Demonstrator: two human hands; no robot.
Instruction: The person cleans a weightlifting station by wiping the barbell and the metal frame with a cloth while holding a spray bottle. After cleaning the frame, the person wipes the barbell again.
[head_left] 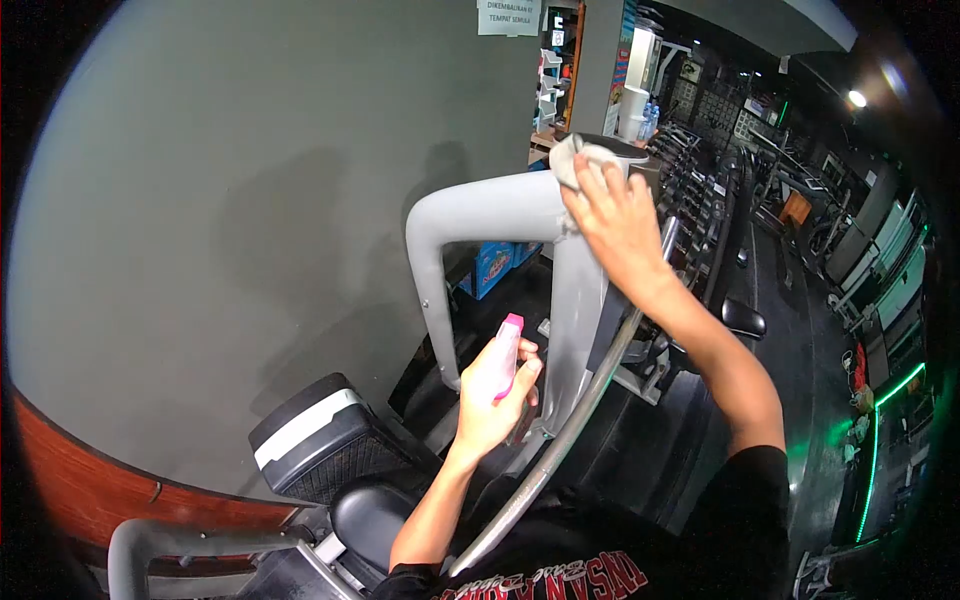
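My left hand point(490, 410) is wrapped round a small pink bottle point(505, 360), held upright with a slight tilt in front of the machine. Its bright pink top points up, and my fingers cover part of its body. Farther up, my right hand point(618, 225) presses a whitish cloth point(566, 165) against the top corner of a thick grey machine frame point(490, 205). The cloth is bunched under my fingertips, so part of it is hidden. Below my right forearm, a bare metal bar point(570, 435) runs diagonally past the frame.
Left of my left arm are a black padded cushion point(335, 440) and a black seat point(375, 520). A grey wall point(200, 200) stands close on the left. Dumbbell racks point(690, 200) line the right side, with a black bench pad point(743, 318) nearer.
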